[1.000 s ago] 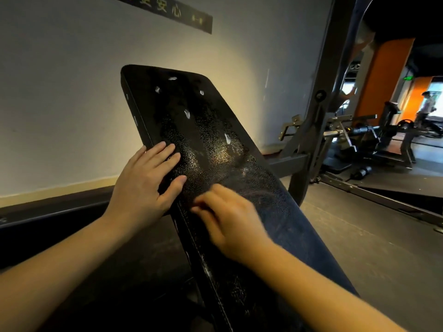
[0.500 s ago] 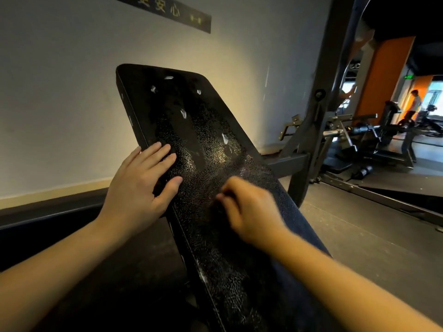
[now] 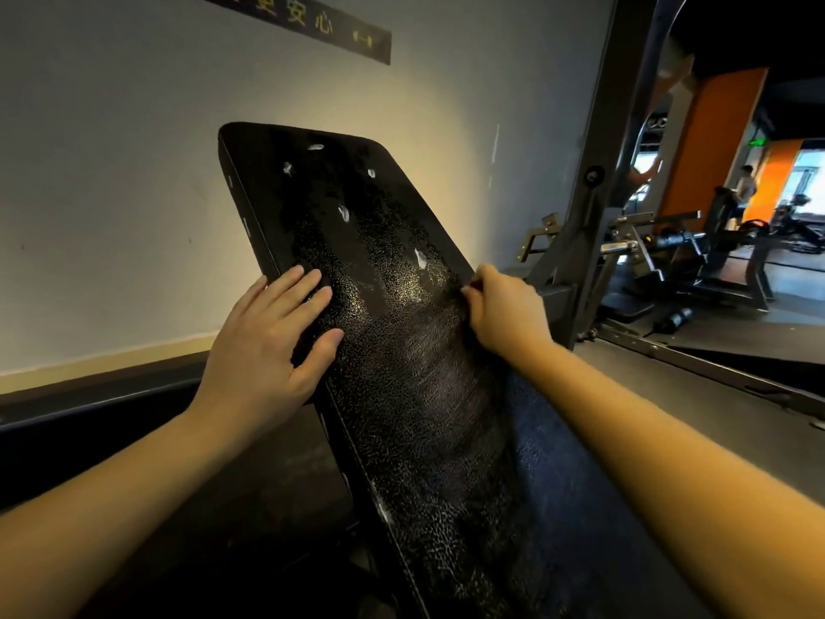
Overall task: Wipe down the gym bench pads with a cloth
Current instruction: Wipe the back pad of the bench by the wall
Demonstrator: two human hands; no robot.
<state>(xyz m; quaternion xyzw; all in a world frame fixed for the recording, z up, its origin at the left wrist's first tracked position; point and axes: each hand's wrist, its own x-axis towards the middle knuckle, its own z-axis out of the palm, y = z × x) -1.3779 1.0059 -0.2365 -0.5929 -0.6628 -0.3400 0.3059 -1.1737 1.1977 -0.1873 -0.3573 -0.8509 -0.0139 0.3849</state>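
Observation:
The black bench pad (image 3: pixel 393 350) slopes up and away from me, its cracked surface shiny and marked with small white tears (image 3: pixel 419 259). My left hand (image 3: pixel 268 346) lies flat on the pad's left edge with fingers spread. My right hand (image 3: pixel 504 310) is at the pad's right edge, fingers curled in a pinch. A dark blue cloth (image 3: pixel 553 440) trails from that hand down the pad's right side, under my forearm. The pinched part of the cloth is hidden by my fingers.
A grey wall (image 3: pixel 111 172) stands close behind the pad. A steel rack upright (image 3: pixel 593 180) rises just right of my right hand. Gym machines (image 3: pixel 696 247) and a distant person (image 3: pixel 745 185) are at the back right. Dark floor (image 3: pixel 669 417) lies to the right.
My right hand has swept from the pad's middle up and to the right edge, dragging the cloth. My left hand has stayed flat on the left edge.

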